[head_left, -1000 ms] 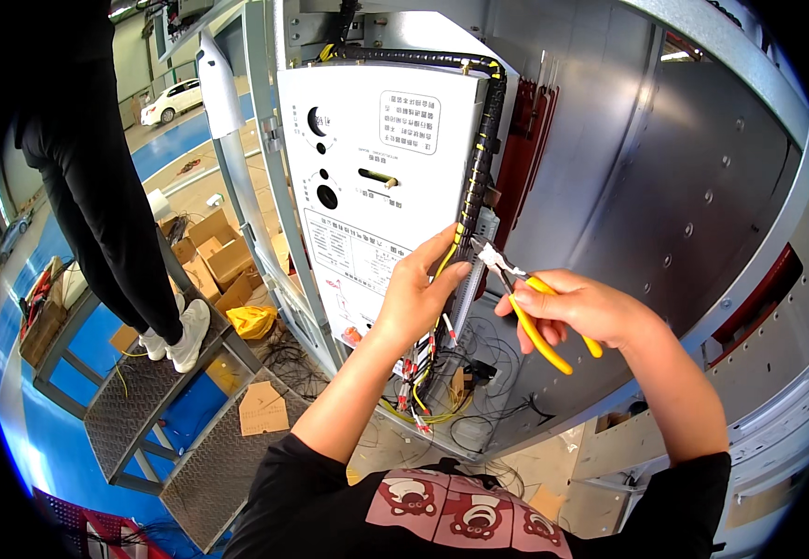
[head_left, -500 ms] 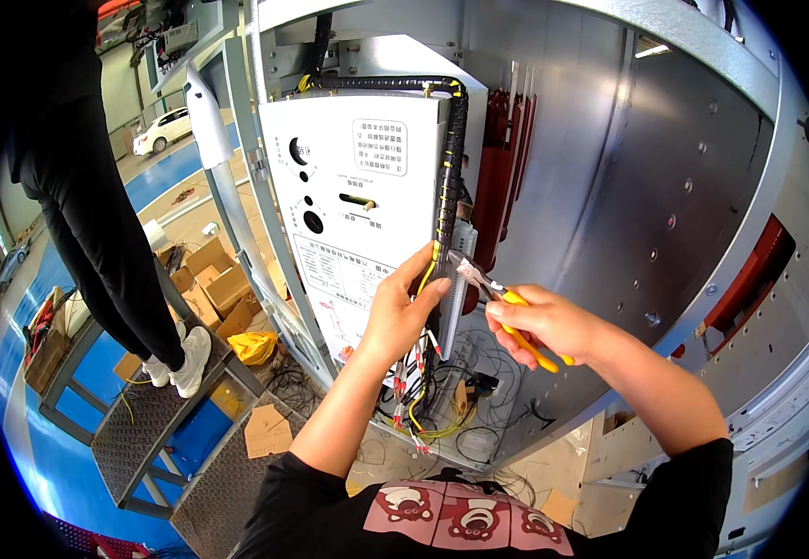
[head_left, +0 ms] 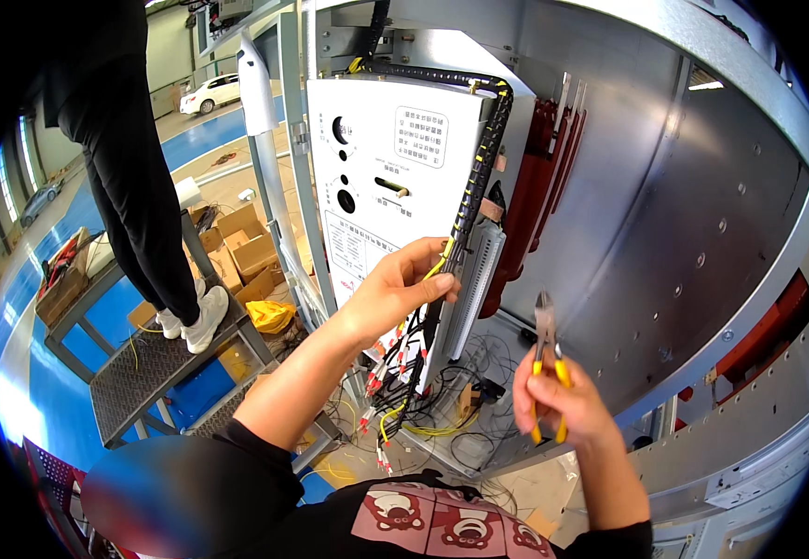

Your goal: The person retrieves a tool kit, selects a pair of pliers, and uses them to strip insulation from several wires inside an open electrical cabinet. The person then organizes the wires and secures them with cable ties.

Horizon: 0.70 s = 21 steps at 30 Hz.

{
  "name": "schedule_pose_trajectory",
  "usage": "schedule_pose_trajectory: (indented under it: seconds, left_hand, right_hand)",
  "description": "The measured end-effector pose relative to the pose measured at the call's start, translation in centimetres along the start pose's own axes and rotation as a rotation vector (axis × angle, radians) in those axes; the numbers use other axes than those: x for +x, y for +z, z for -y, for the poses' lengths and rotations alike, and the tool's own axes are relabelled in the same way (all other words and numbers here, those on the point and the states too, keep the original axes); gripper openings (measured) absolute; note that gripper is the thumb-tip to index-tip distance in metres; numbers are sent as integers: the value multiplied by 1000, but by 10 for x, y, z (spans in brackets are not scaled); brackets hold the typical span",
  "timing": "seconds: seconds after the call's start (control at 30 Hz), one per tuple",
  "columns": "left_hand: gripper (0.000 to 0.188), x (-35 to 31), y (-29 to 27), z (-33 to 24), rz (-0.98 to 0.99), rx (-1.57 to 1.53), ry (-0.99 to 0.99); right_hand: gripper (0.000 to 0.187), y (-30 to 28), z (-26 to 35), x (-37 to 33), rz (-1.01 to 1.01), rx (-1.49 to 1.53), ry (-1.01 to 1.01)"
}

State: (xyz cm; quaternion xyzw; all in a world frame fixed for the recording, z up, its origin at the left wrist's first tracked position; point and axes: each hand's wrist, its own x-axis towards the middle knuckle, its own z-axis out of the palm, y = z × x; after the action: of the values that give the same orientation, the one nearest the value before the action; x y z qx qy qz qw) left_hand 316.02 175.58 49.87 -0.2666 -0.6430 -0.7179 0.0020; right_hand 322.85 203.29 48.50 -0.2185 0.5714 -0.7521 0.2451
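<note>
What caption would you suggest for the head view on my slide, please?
Left hand grips the black wire bundle beside a white panel; right hand holds yellow-handled cutters apart from it.

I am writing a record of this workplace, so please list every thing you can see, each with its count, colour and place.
control panel: one, white with printed labels and black knobs, upright at centre.
cable bundle: one, black wrap, along the panel's top and right edge.
loose wires: many, yellow, red and black, hanging below the panel.
metal frame: one, grey, behind and to the right.
cardboard boxes: several, brown, on the floor at left.
mesh platform: one, dark, lower left; another person stands on it, black trousers, white shoes.
car: one, white, far upper left.
cutting pliers: one, yellow handles, held in the right hand.
left hand: grips a yellow wire at the bundle.
right hand: holds the pliers away from the panel.
</note>
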Motion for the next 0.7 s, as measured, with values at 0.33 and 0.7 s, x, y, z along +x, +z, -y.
schedule_pose_trajectory:
  seconds: [0.33, 0.7]
  left_hand:
    - [41, 15, 9, -13, -58, 129, -28]
    - [30, 22, 36, -1, -239, 171, 48]
  right_hand:
    - [33, 18, -144, -56, -172, 332, 491]
    - [45, 0, -164, -70, -9, 5, 309]
